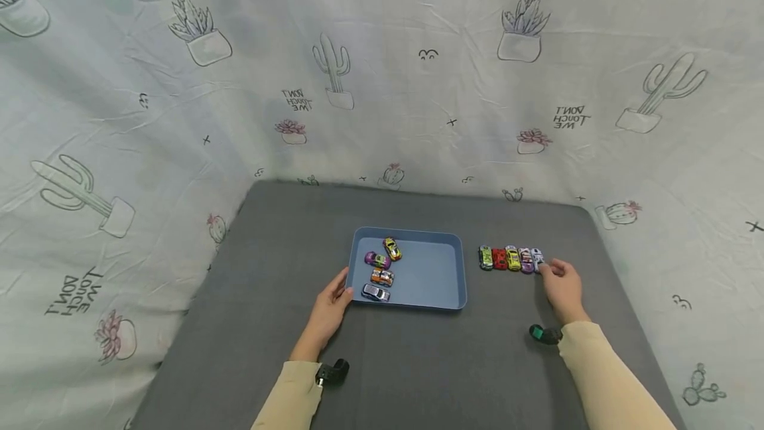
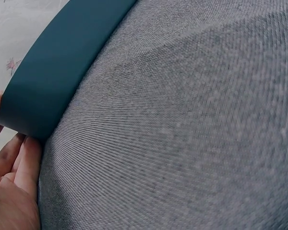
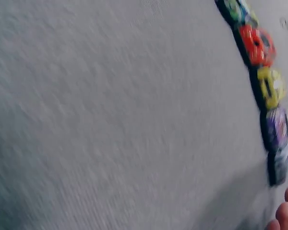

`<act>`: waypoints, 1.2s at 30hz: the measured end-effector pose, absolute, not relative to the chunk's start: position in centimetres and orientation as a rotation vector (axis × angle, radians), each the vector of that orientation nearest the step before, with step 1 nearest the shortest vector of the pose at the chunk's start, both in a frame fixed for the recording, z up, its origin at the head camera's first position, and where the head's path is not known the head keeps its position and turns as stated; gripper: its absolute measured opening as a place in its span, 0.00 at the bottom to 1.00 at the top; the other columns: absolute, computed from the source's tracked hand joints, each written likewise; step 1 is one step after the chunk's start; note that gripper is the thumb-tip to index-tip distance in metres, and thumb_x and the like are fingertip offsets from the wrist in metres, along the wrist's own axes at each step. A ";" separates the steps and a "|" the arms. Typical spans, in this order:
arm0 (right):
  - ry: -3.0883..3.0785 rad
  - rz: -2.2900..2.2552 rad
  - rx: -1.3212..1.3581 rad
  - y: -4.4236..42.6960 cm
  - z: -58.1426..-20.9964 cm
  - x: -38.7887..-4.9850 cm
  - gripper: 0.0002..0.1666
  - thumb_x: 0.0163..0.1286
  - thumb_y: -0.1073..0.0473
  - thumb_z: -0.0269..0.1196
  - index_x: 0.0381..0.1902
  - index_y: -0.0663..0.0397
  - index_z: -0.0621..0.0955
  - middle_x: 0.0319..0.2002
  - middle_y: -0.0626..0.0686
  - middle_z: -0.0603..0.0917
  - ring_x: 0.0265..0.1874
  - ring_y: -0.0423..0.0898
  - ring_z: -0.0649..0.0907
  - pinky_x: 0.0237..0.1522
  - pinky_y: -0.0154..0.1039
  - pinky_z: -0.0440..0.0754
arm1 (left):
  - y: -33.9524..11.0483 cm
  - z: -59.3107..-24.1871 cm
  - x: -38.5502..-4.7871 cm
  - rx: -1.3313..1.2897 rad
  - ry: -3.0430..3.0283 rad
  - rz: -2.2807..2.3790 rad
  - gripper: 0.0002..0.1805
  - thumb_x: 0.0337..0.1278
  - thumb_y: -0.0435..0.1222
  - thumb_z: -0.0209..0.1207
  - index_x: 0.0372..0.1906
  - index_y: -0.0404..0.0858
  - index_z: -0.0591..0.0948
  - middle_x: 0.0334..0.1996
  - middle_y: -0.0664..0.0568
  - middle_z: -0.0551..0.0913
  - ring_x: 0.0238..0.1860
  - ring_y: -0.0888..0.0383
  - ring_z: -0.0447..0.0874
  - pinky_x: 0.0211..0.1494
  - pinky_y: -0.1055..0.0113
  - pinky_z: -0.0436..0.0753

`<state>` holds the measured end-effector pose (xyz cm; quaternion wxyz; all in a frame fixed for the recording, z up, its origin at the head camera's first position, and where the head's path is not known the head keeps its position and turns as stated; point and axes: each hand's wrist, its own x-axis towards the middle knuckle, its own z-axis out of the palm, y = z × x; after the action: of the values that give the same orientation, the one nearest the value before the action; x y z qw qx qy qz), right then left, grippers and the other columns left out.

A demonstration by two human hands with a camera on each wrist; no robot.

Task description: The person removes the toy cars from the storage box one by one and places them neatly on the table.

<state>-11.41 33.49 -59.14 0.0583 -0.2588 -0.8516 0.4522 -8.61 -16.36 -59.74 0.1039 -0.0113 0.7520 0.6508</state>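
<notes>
At the lower left corner of the blue tray (image 1: 426,275), my left hand (image 1: 325,316) grips the wall; in the left wrist view its fingers (image 2: 19,165) lie against the teal-looking tray wall (image 2: 53,67). Right of the tray, several toy cars stand side by side: a green one (image 1: 486,257), a red one (image 1: 499,259), a yellow one (image 1: 512,258), a purple-and-white one (image 1: 526,261) and a white one (image 1: 536,257). My right hand (image 1: 564,290) is at the white car, fingertips bent beside it. The right wrist view shows fingertips (image 3: 285,213) just below the white car (image 3: 282,165).
Inside the tray's left part lie a yellow car (image 1: 392,249), a purple-and-green car (image 1: 377,259), an orange-and-white car (image 1: 382,277) and a silver car (image 1: 375,293). Grey cloth (image 1: 442,363) covers the table, with a patterned curtain (image 1: 388,85) behind and at both sides.
</notes>
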 end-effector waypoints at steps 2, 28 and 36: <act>-2.581 1.340 -0.732 32.6 -58.6 -11.5 0.33 0.75 0.48 0.51 0.66 0.67 0.68 0.55 0.65 0.74 0.50 0.53 0.74 0.39 0.36 0.73 | -16.4 -59.8 -8.5 -0.041 2.239 1.912 0.29 0.72 0.35 0.51 0.75 0.41 0.60 0.71 0.40 0.61 0.69 0.41 0.60 0.67 0.49 0.66; -2.683 1.656 -0.020 16.4 -54.5 -14.3 0.36 0.68 0.42 0.62 0.65 0.57 0.70 0.58 0.62 0.74 0.53 0.54 0.73 0.54 0.52 0.73 | -16.4 -62.1 -9.1 -0.087 2.255 1.944 0.29 0.70 0.38 0.55 0.73 0.50 0.64 0.70 0.45 0.65 0.69 0.46 0.63 0.67 0.51 0.67; -2.733 1.700 0.061 12.9 -55.3 -14.7 0.36 0.65 0.40 0.64 0.64 0.53 0.73 0.56 0.60 0.76 0.50 0.51 0.74 0.51 0.50 0.74 | -16.5 -61.9 -9.0 -0.089 2.257 1.938 0.29 0.70 0.39 0.55 0.73 0.50 0.64 0.70 0.46 0.64 0.69 0.45 0.63 0.68 0.50 0.66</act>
<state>-14.70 12.89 -55.35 -0.0388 0.0190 -0.8484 0.5276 -9.02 -16.46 -61.91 0.0823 -0.0297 0.7558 0.6490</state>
